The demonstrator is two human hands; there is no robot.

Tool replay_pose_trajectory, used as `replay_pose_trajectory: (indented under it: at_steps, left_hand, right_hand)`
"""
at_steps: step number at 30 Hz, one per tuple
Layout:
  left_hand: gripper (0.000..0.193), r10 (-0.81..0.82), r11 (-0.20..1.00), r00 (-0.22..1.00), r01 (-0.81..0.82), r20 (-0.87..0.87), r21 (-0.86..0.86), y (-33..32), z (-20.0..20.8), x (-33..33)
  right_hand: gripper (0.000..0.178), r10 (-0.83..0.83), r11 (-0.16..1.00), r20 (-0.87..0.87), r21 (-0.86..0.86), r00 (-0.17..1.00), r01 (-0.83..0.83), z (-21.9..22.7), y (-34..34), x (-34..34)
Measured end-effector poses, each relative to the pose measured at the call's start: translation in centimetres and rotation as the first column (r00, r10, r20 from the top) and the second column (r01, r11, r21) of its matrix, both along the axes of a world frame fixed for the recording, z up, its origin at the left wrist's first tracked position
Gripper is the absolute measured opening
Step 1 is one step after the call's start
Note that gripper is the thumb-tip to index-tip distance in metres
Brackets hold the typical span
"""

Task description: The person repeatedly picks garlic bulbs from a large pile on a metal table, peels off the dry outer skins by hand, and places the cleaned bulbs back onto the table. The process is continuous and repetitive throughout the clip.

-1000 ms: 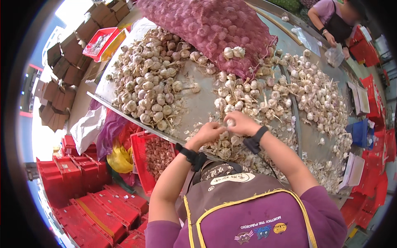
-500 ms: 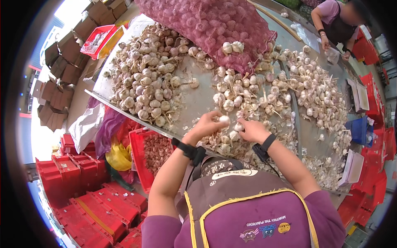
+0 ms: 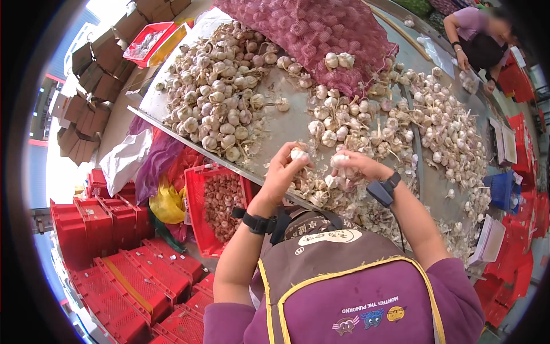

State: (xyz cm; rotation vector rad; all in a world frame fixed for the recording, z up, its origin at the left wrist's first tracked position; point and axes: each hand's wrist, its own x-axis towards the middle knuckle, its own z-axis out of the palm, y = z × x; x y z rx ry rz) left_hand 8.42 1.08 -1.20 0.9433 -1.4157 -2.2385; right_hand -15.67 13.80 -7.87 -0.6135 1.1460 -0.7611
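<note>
1. The left hand (image 3: pixel 283 169) grasps a white bulb (image 3: pixel 298 153) between thumb and fingers, just above the table (image 3: pixel 275 129); this grip probably keeps it turnable.
2. The right hand (image 3: pixel 361 165) curls its fingertips round a second bulb (image 3: pixel 340 160), beside the first and apart from it; the palm is hidden.
3. Both bulbs sit over the near edge's litter of skins (image 3: pixel 378 209), likely so that loose bits drop there.
4. The mesh sack (image 3: pixel 309 40) lies along the far side, perhaps to leave the nearer surface usable.
5. A bare strip of metal separates the left heap (image 3: pixel 217 97) from the middle garlic, giving the left hand room.
6. The right heap (image 3: pixel 444 120) crowds the other side.
7. Below the table's left edge, a red crate (image 3: pixel 199 221) of garlic stands near the left forearm, limiting low swings.
</note>
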Motion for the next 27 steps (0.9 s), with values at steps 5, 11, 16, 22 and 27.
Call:
replay_pose_trajectory:
  at_steps: [5, 11, 16, 22, 27]
  left_hand:
    - [0.037, -0.153, 0.764, 0.986, 0.161, 0.068, -0.625, 4.2, 1.7, -2.6]
    - [0.039, -0.271, 0.362, 0.929, 0.342, 0.253, -0.867, 6.0, 2.8, -3.8]
    - [0.029, -0.125, 0.459, 0.910, 0.406, 0.395, -0.790, 3.1, 0.9, -3.0]
    - [0.024, 0.003, 0.251, 0.603, 0.771, 0.798, -0.585, -0.1, -6.2, -0.5]
    - [0.030, -0.047, 0.210, 0.409, 0.896, 0.911, -0.392, -0.3, -8.1, -0.5]
  right_hand:
    - [0.054, -0.383, 0.923, 0.632, 0.237, 0.674, 0.302, -0.2, 3.0, 3.9]
    - [0.046, -0.475, 0.832, 0.833, 0.319, 0.285, 0.453, -4.3, 5.8, 5.5]
    - [0.053, -0.283, 0.669, 0.959, 0.184, 0.018, 0.720, 0.8, 7.5, -4.7]
    - [0.061, -0.436, 0.108, 0.886, 0.225, -0.157, 0.968, 7.8, 11.0, -14.2]
    - [0.026, -0.803, 0.504, 0.337, -0.056, 0.492, 0.862, 2.9, 8.4, -7.3]
